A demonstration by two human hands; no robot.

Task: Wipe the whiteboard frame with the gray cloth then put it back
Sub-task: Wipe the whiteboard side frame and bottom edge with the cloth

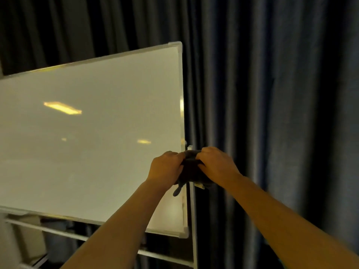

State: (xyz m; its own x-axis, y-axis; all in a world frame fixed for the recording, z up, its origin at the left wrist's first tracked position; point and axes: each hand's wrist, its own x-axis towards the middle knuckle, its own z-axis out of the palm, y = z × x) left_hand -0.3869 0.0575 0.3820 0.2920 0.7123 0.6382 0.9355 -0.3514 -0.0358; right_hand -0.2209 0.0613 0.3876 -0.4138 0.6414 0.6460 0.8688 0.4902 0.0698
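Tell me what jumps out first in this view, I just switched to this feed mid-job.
Both hands meet at the whiteboard's right edge: the left hand and right hand bunch the gray cloth between them, over the frame. The big whiteboard fills the left half, tilted, with ceiling-light reflections on it. Dark pleated curtains hang behind and to the right.
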